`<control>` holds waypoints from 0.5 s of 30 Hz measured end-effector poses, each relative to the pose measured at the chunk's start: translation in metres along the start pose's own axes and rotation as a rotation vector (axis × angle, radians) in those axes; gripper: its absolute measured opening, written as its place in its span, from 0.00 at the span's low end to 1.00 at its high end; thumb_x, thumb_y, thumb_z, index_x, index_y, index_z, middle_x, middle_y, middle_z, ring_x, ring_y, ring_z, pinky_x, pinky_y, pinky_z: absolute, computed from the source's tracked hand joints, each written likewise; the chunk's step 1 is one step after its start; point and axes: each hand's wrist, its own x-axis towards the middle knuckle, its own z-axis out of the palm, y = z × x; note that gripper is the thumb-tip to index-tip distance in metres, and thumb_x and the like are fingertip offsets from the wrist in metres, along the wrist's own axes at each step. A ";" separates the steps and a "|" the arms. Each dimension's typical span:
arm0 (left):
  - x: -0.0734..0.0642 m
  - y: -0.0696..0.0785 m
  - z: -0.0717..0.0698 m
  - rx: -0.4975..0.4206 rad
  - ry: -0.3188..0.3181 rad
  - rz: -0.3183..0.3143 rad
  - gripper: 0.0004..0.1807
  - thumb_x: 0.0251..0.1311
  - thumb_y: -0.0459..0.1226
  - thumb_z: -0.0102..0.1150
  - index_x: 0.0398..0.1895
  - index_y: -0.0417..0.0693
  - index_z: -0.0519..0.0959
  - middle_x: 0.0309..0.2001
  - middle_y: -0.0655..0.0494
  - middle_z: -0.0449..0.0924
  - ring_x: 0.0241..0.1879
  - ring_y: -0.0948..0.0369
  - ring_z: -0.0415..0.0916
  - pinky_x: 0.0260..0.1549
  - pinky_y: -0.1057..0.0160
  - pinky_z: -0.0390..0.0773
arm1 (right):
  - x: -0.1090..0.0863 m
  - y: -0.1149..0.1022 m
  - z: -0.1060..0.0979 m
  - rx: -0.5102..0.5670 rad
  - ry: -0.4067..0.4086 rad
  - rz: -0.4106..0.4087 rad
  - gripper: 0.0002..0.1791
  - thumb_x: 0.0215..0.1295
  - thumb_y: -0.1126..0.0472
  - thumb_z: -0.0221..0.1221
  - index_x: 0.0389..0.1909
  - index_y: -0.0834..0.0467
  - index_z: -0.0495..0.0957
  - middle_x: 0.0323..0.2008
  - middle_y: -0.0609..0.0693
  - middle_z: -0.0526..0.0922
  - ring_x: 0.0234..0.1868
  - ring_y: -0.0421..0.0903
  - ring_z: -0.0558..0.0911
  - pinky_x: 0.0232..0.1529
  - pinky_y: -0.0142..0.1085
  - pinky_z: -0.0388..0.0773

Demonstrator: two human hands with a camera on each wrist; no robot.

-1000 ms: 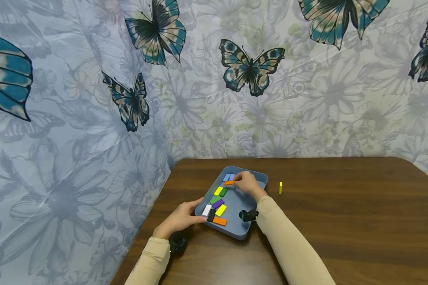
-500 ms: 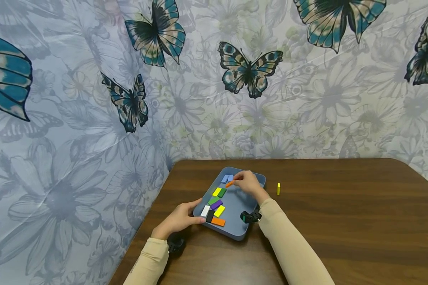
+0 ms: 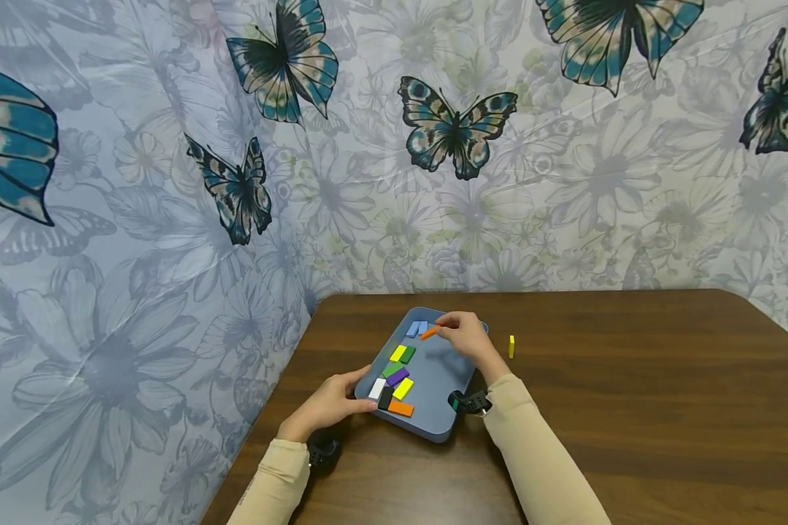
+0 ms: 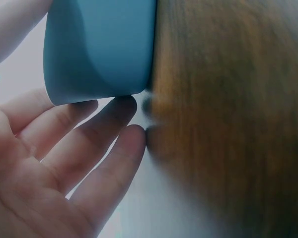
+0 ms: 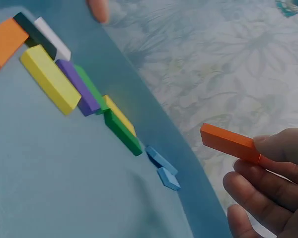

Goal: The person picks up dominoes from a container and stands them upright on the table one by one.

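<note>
My right hand (image 3: 468, 339) pinches an orange block (image 5: 228, 142) by one end, between thumb and fingers, over the far part of the blue-grey tray (image 3: 443, 386). The block's free end points toward two light blue blocks (image 3: 416, 329) by the tray's far left wall. My left hand (image 3: 331, 397) holds the tray's near left corner, thumb at the rim and fingers along the outer wall (image 4: 99, 54). Down the tray's left side lie yellow, green, purple, white and black blocks, with another orange block (image 3: 401, 408) at the near end.
A single yellow block (image 3: 511, 347) stands on end on the brown wooden table (image 3: 630, 394), right of the tray. Behind the table hangs a butterfly-patterned cloth (image 3: 368, 219). Each wrist wears a black strapped device.
My right hand has lifted the orange block away from beside the light blue blocks and shifted slightly right; the block now slants. The left hand stays at the tray corner.
</note>
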 end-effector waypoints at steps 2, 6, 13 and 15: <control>0.000 0.000 0.000 0.002 -0.001 -0.001 0.46 0.60 0.47 0.70 0.76 0.38 0.60 0.71 0.39 0.67 0.67 0.50 0.70 0.65 0.44 0.70 | -0.003 0.000 -0.002 0.021 0.019 -0.006 0.13 0.69 0.65 0.61 0.51 0.65 0.83 0.49 0.61 0.85 0.48 0.54 0.81 0.45 0.39 0.78; 0.001 0.000 0.000 0.003 0.005 -0.006 0.46 0.60 0.48 0.70 0.76 0.38 0.60 0.71 0.39 0.67 0.67 0.49 0.69 0.65 0.44 0.70 | -0.006 0.000 -0.005 0.036 0.044 -0.028 0.13 0.70 0.64 0.61 0.52 0.65 0.83 0.49 0.61 0.85 0.49 0.54 0.81 0.46 0.40 0.77; 0.002 0.002 0.001 0.006 0.009 -0.004 0.46 0.60 0.48 0.70 0.76 0.39 0.60 0.71 0.39 0.67 0.67 0.50 0.70 0.65 0.44 0.70 | -0.009 -0.002 -0.007 0.067 0.047 -0.054 0.14 0.71 0.64 0.59 0.53 0.64 0.82 0.52 0.61 0.84 0.54 0.56 0.80 0.51 0.42 0.79; 0.002 0.002 0.001 -0.004 0.005 0.000 0.46 0.60 0.48 0.70 0.76 0.38 0.60 0.71 0.39 0.67 0.67 0.50 0.69 0.65 0.44 0.70 | -0.010 -0.002 -0.009 0.065 0.045 -0.069 0.14 0.72 0.64 0.59 0.54 0.65 0.82 0.53 0.61 0.84 0.55 0.56 0.80 0.52 0.43 0.79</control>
